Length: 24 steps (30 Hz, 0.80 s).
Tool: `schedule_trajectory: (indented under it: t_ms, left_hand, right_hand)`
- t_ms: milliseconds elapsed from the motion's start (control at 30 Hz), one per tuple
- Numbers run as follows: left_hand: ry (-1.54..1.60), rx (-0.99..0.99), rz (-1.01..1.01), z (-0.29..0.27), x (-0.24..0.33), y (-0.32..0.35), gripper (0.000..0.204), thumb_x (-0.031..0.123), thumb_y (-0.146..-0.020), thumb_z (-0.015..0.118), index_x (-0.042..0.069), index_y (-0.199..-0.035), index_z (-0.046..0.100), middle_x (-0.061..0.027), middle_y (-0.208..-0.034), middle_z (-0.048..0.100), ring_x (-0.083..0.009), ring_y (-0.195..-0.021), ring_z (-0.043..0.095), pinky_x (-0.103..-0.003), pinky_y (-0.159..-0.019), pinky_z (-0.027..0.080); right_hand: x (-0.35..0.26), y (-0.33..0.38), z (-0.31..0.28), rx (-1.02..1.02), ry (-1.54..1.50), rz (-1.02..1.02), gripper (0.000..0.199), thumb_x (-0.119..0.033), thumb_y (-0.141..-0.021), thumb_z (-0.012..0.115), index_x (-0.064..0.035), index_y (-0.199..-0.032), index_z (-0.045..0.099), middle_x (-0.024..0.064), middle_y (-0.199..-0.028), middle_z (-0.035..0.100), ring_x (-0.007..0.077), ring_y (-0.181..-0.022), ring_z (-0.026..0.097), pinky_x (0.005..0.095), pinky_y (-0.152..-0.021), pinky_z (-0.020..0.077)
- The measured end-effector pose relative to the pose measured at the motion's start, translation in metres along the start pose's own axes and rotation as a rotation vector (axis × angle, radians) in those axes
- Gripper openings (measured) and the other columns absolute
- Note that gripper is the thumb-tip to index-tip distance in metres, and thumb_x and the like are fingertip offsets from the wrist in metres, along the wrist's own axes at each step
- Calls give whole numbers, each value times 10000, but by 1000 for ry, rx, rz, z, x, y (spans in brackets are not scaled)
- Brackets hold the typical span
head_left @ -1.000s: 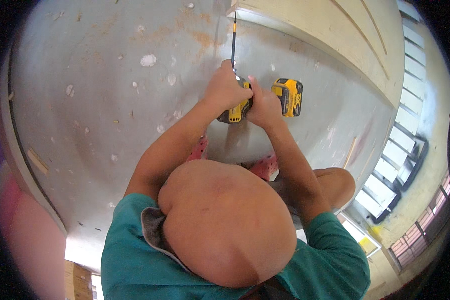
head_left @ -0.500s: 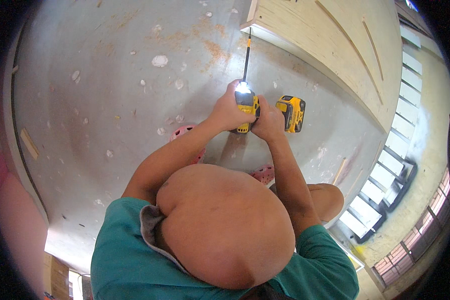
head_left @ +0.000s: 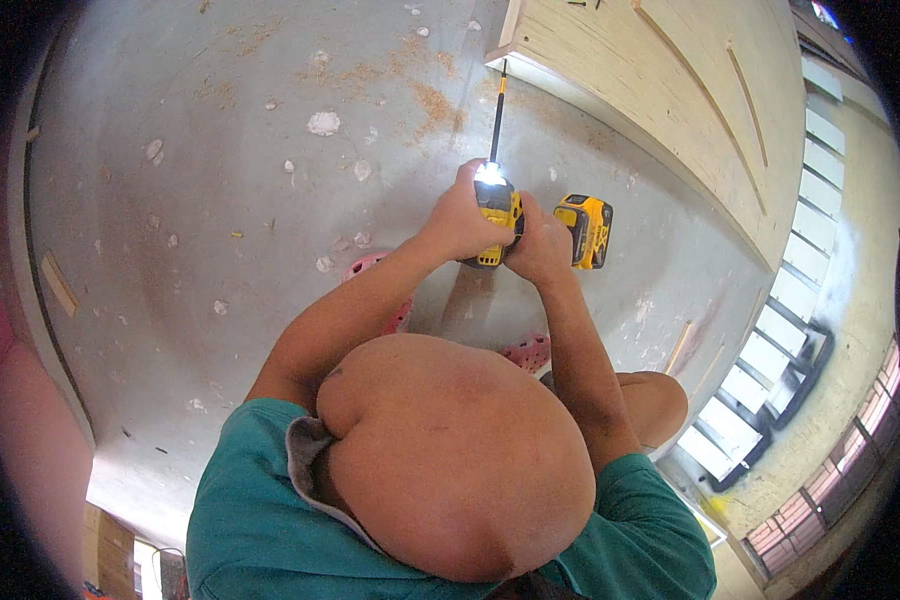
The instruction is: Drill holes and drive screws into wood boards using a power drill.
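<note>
Both my hands hold a yellow and black cordless drill (head_left: 498, 205) out in front of me above the concrete floor. My left hand (head_left: 457, 218) wraps the drill's body from the left. My right hand (head_left: 540, 242) grips the handle, with the battery pack (head_left: 584, 230) sticking out to its right. The drill's front lamp glows white. A long dark bit (head_left: 497, 108) points away from me, its tip at the near corner edge of a pale plywood panel (head_left: 660, 95). The top of a bare head and a teal shirt fill the lower middle of the picture.
Sawdust and white spots lie scattered on the grey floor (head_left: 220, 200). Pink perforated sandals (head_left: 378, 290) show under my arms. A small wood offcut (head_left: 58, 283) lies far left. Thin wood strips (head_left: 678, 347) and a louvred window wall (head_left: 770, 340) are to the right.
The drill's lamp has come on. The drill and both hands sit slightly lower in view, with the bit tip staying at the panel's corner edge.
</note>
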<state>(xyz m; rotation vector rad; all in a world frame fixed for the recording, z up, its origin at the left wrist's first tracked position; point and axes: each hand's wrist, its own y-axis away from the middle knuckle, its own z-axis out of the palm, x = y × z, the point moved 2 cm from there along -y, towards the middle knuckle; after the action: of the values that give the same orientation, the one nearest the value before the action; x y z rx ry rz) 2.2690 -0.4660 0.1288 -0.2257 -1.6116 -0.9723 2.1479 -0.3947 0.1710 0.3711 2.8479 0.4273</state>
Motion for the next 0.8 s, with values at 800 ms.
schedule_trajectory:
  t_ms: [800]
  left_hand:
    - [-47,2,0,-5,3,-6,946,232,-492,776,33,-1262,263,-191,-1026,550,-296,-941,562,-348,-830,451]
  right_hand:
    - [2,-5,1,-74,51,47,622,-216,-580,714,-54,-1112,437,155,-817,618,318,-758,609,409,-638,476]
